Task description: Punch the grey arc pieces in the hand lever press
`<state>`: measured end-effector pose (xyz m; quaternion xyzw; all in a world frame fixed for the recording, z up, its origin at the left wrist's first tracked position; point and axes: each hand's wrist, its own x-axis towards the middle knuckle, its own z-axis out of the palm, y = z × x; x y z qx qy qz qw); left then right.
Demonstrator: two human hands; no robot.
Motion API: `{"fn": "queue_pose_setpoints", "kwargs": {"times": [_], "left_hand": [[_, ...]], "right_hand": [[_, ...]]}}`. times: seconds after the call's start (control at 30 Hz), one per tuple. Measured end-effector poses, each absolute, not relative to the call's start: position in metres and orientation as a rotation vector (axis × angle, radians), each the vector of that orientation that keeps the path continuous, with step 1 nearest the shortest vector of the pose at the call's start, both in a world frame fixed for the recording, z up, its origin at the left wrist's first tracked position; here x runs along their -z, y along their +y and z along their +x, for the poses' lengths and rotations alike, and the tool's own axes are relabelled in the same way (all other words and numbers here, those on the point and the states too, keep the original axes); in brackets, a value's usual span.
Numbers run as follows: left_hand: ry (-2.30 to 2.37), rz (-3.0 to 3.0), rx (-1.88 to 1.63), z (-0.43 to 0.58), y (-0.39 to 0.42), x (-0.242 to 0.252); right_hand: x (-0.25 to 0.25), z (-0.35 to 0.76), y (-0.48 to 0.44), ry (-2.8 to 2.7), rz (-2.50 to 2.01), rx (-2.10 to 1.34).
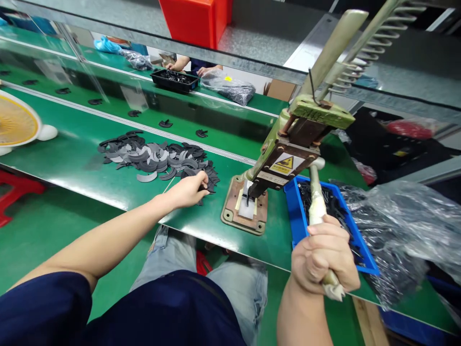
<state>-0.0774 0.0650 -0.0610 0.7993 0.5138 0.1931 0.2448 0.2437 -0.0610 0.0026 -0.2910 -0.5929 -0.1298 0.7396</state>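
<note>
My right hand (322, 254) is wrapped round the tape-covered lever handle (317, 202) of a green hand press (284, 144). The press stands on a brown metal base (230, 211), its head lowered close to a small pale fixture (247, 210). A dark part sits under the head, its details hard to make out. My left hand (189, 190) is closed in a pinch at the right edge of a pile of curved black and grey pieces (154, 156). A curved black piece (209, 189) shows at its fingertips, partly covered by them.
Right of the press, a blue bin (295, 216) holds black parts beside clear plastic bags (399, 235). Several curved pieces (165, 123) lie spaced along the green belt behind. Across it, another person's hands (209, 70) are near a black tray (176, 85). A red bin (194, 21) stands overhead.
</note>
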Motion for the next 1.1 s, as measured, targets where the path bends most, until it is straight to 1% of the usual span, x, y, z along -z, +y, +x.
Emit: {"fn": "queue_pose_setpoints", "kwargs": {"times": [0.1, 0.2, 0.33, 0.47, 0.57, 0.83, 1.1], "left_hand": [[1.360, 2.331, -0.369, -0.050, 0.064, 0.062], [1.324, 2.319, -0.328, -0.029, 0.063, 0.074], [1.267, 2.009, -0.480, -0.017, 0.064, 0.085], [1.085, 1.557, -0.601, -0.010, 0.073, 0.081], [0.959, 1.395, -0.651, 0.004, 0.083, 0.078], [0.925, 1.394, -0.599, 0.039, 0.108, 0.087], [1.018, 1.392, -0.500, 0.043, 0.117, 0.078]], "right_hand": [[-0.004, 0.244, -0.062, -1.316, -0.656, 0.271], [-0.004, 0.244, -0.063, -1.317, -0.650, 0.270], [-0.004, 0.244, -0.061, -1.315, -0.635, 0.278], [-0.002, 0.244, -0.059, -1.299, -0.633, 0.301], [-0.002, 0.243, -0.058, -1.290, -0.655, 0.301], [-0.003, 0.243, -0.061, -1.314, -0.672, 0.293], [-0.003, 0.239, -0.059, -1.257, -0.660, 0.293]]}}
